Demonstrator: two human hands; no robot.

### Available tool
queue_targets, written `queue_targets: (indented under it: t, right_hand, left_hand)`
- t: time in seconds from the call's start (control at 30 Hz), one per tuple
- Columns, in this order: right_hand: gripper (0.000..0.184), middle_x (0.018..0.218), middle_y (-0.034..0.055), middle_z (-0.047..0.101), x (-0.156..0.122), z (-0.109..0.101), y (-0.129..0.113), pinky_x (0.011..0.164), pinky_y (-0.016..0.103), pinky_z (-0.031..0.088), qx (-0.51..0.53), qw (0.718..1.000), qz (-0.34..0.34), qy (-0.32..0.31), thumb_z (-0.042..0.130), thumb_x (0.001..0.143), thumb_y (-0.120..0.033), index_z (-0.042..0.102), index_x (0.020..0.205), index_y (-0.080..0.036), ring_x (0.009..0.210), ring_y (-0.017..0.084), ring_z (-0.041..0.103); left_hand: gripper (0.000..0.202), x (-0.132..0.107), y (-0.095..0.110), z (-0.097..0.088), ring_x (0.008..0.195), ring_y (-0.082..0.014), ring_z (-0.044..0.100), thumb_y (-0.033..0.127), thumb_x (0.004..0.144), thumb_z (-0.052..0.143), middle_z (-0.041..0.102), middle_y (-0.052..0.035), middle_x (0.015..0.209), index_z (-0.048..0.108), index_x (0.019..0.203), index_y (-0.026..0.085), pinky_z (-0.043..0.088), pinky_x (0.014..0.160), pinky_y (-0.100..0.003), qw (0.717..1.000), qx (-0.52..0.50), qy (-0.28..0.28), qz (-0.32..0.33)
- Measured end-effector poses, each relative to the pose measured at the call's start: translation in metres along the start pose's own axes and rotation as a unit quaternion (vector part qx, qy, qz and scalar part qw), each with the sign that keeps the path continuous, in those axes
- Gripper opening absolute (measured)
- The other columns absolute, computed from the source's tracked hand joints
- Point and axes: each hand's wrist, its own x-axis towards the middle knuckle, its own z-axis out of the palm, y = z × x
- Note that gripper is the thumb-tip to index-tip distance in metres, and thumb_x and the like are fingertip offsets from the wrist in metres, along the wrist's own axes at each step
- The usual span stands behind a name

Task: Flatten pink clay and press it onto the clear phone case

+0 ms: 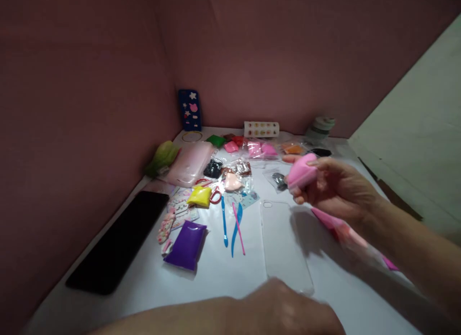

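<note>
Raised above the right part of the table, my right hand has its fingers wrapped round a pink clay packet. My left hand comes in along the bottom edge, its back towards me; it is blurred and its fingers are out of sight. Just beyond it lies a clear phone case, flat on the white surface. Left of the case are a blue modelling tool, a curved blue tool and a thin pink stick. Under my right forearm rests a pink plastic packet.
A black tablet-like slab, a purple packet, a yellow packet and red-handled scissors lie to the left. Several coloured packets line the back. A decorated blue phone case leans on the wall; a bottle stands back right.
</note>
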Motion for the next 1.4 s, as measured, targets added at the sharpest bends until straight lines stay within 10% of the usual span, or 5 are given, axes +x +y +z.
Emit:
queue_targets:
  t: [0.13,0.23,0.8,0.97,1.4]
  right_hand:
    - [0.031,0.070,0.0045,0.068,-0.055,-0.009,0.036,0.051,0.028,0.054,0.166,0.982,0.062,0.058,0.083,0.061,-0.030,0.068,0.084,-0.016,0.058,0.019,0.066]
    - [0.029,0.062,0.0041,0.065,-0.086,0.000,0.060,0.047,0.026,0.053,0.189,0.977,0.045,0.089,0.086,0.066,-0.034,0.066,0.070,-0.013,0.055,0.018,0.065]
    - [0.040,0.069,0.0004,0.062,-0.151,0.029,0.107,0.054,0.019,0.048,0.159,0.960,-0.079,0.215,0.088,0.068,-0.040,0.059,0.077,-0.014,0.058,0.009,0.057]
    - [0.039,0.064,0.0019,0.063,-0.156,0.027,0.107,0.040,0.018,0.043,0.165,0.978,-0.021,0.128,0.079,0.078,-0.046,0.054,0.081,-0.016,0.050,0.012,0.058]
    - [0.034,0.070,-0.0012,0.061,-0.178,0.005,0.109,0.052,0.017,0.041,0.020,0.996,0.034,0.074,0.084,0.070,-0.033,0.063,0.090,-0.015,0.056,0.007,0.051]
  left_hand:
    - [0.016,0.003,0.023,-0.014,0.054,-0.0096,0.043,0.030,0.089,0.060,0.046,0.0061,0.062,0.049,0.083,0.020,0.037,0.051,-0.023,0.966,0.017,0.258,-0.032]
    - [0.025,0.003,0.032,-0.021,0.057,-0.0090,0.046,0.032,0.085,0.069,0.049,0.0055,0.072,0.052,0.097,0.018,0.040,0.053,-0.022,0.947,0.078,0.310,-0.019]
    - [0.021,0.000,0.037,0.008,0.052,-0.0079,0.046,0.025,0.094,0.051,0.055,0.0020,0.063,0.059,0.077,0.014,0.035,0.050,-0.021,0.963,0.216,0.159,0.013]
    - [0.026,0.003,0.042,-0.001,0.051,-0.0087,0.046,0.029,0.093,0.047,0.051,0.0042,0.055,0.057,0.073,0.017,0.034,0.050,-0.020,0.990,0.026,0.069,-0.120]
    - [0.022,0.004,0.037,-0.002,0.042,-0.0067,0.040,0.033,0.086,0.059,0.055,0.0040,0.050,0.066,0.075,0.015,0.029,0.044,-0.019,0.920,-0.207,-0.082,-0.322]
